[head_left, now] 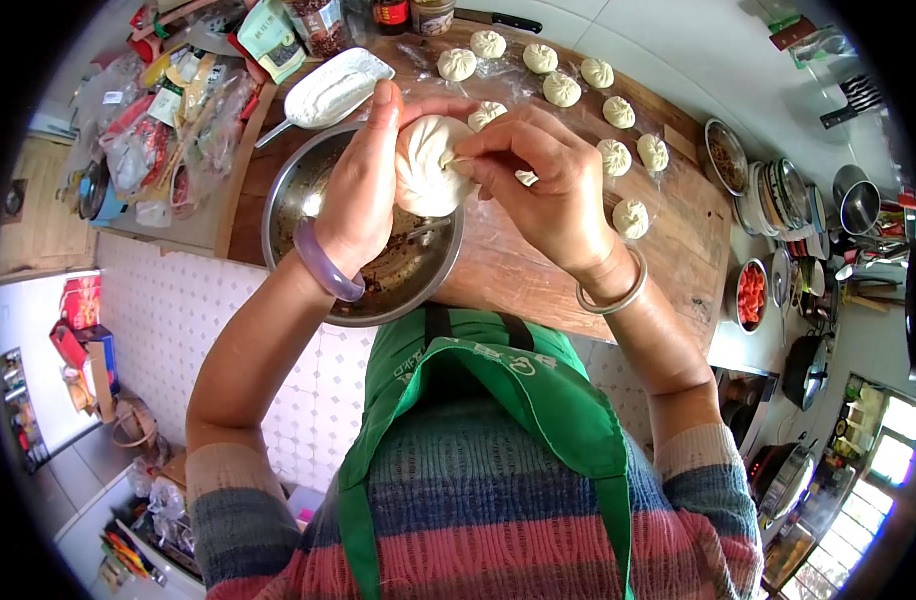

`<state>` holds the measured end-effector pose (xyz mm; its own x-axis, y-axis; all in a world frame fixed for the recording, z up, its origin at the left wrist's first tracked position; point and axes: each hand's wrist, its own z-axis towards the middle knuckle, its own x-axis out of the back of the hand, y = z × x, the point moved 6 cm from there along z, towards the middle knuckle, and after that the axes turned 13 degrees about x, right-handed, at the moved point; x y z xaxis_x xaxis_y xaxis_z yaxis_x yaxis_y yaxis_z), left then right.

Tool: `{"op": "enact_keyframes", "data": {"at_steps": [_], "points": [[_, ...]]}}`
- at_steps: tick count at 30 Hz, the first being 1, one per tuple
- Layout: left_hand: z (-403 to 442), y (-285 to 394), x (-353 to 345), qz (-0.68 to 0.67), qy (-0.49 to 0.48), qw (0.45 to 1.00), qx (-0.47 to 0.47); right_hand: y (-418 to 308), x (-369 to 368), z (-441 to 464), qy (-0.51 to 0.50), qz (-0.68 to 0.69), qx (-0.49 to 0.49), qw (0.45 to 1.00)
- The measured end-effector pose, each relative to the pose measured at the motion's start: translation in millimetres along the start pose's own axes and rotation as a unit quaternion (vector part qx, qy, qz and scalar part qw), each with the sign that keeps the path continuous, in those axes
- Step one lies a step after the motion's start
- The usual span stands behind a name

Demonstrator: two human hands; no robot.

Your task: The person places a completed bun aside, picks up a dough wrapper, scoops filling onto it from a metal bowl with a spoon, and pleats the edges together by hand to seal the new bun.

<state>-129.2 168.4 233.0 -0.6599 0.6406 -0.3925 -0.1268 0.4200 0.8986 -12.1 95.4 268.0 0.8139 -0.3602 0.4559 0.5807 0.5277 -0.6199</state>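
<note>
A pleated dough bun [428, 172] rests in my left hand [366, 180], which cups it from the left and behind. My right hand [543, 180] pinches the gathered pleats at the bun's right side. Below the bun stands a steel mixing bowl [283, 220] with smears of filling and a utensil partly hidden inside. Several finished buns [562, 90] sit on the wooden board [538, 270] beyond my hands, and one of them is partly covered by my right fingers.
A scoop of flour [338, 88] lies behind the bowl. At the back edge are a knife [498, 19], jars [433, 15] and a green-white packet [271, 40]. Plastic bags crowd the left. To the right stand a bowl of red pieces [750, 295], a filling bowl [725, 155] and stacked plates [763, 205].
</note>
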Motion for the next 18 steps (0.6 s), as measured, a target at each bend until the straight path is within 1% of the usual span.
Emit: {"op": "enact_keyframes", "data": {"at_steps": [3, 6, 7, 9, 12, 16, 18], "points": [[-1.5, 0.3, 1.5, 0.029, -0.004, 0.999, 0.014, -4.9, 1.8, 0.1, -0.013, -0.020, 0.042, 0.999], [-2.4, 0.7, 0.3, 0.026, 0.012, 0.999, 0.028, -18.1, 4.5, 7.5, -0.011, -0.037, 0.124, 0.992], [-3.2, 0.9, 0.2, 0.020, 0.021, 0.999, 0.033, -18.7, 4.3, 6.9, -0.011, -0.046, 0.132, 0.990], [-5.3, 2.1, -3.9, 0.016, -0.011, 0.999, 0.040, -20.2, 4.0, 4.9, -0.010, -0.063, 0.148, 0.987], [-6.1, -1.1, -3.7, 0.013, -0.031, 0.998, 0.061, -24.9, 4.1, 2.6, -0.017, -0.086, 0.137, 0.987], [-9.1, -1.2, -6.2, 0.022, -0.028, 0.994, 0.100, -25.4, 2.6, 0.9, -0.041, -0.063, 0.194, 0.978], [-7.1, -4.9, -1.8, 0.079, -0.014, 0.991, 0.111, -30.4, 3.0, 2.5, -0.038, -0.061, 0.224, 0.972]]}}
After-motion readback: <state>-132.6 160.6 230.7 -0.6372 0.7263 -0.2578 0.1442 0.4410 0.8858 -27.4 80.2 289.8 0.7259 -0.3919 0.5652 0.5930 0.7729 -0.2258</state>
